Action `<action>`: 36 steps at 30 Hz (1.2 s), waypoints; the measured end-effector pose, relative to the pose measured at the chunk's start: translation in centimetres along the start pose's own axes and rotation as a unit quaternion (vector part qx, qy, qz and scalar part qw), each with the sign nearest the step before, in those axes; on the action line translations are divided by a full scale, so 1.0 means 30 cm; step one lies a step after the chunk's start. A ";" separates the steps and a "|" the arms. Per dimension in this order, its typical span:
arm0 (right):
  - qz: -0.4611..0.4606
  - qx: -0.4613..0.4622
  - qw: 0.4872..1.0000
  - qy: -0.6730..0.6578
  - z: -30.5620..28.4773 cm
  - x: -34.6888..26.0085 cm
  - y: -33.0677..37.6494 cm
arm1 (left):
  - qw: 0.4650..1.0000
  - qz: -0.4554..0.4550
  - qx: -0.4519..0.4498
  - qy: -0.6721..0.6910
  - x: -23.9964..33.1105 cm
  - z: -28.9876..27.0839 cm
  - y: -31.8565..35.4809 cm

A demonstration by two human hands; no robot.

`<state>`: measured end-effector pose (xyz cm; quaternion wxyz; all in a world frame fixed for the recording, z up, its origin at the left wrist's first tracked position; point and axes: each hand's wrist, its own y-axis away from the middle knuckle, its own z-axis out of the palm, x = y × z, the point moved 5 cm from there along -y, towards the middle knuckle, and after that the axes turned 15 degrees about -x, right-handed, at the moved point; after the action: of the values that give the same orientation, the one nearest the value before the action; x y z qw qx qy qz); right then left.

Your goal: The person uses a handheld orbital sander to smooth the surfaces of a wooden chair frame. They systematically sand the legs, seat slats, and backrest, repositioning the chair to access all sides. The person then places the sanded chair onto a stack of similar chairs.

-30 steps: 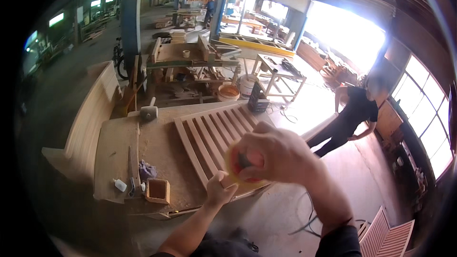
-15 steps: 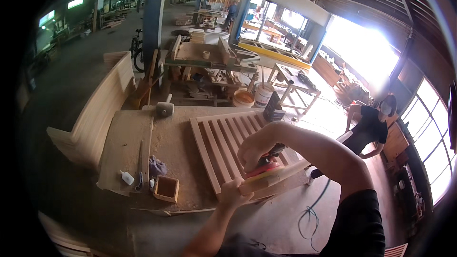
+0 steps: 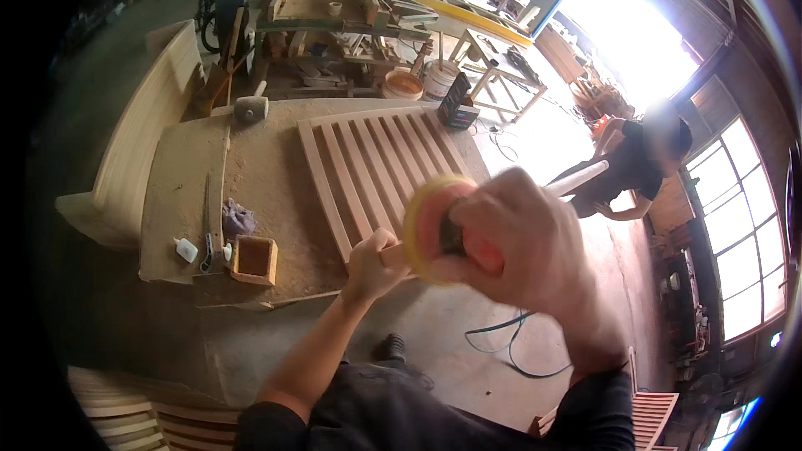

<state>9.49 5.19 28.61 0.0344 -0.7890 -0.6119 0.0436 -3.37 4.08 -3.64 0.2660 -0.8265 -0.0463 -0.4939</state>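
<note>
My right hand (image 3: pixel 526 238) is wrapped round a round hand sander (image 3: pixel 428 225) with a red body and a yellow-rimmed pad. The sander is tilted, its pad facing left and away from the fingers. My left hand (image 3: pixel 369 269) grips the near end of a wooden bar (image 3: pixel 394 255), raised at the bench's front edge. The sander and my right hand hide the bar's middle. Beyond my right hand a pale, rounded length (image 3: pixel 581 177) shows; I cannot tell whether it belongs to the same bar. Behind my hands, a slatted wooden panel (image 3: pixel 368 163) lies flat.
The dusty workbench (image 3: pixel 271 146) carries a mallet (image 3: pixel 251 108), a square wooden box (image 3: pixel 255 259), a crumpled cloth (image 3: pixel 239 219), a white bottle (image 3: pixel 185 249) and a dark box (image 3: pixel 457 104). A hose (image 3: pixel 510 342) loops on the floor. At the right, a person (image 3: pixel 635 159) bends forward.
The sander has lifted and tipped up from the bar, and my right hand has swung with it nearer the camera. My left hand keeps its grip. The view has tilted downward.
</note>
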 end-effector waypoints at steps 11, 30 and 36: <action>0.010 0.478 0.878 -0.030 0.604 -0.049 0.225 | 0.990 -0.012 -0.096 0.106 -0.029 0.010 0.011; -0.014 -0.188 0.979 -0.072 -0.005 0.112 -0.208 | 0.997 0.076 0.022 0.003 0.016 0.010 -0.009; 0.046 -0.371 0.914 -0.160 0.010 0.150 -0.297 | 0.999 0.047 0.012 -0.020 0.005 -0.013 -0.009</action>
<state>2.01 11.75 29.14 -0.3608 -0.7546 -0.5448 -0.0594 -3.69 4.09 -3.27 0.2980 -0.8340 -0.0186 -0.4640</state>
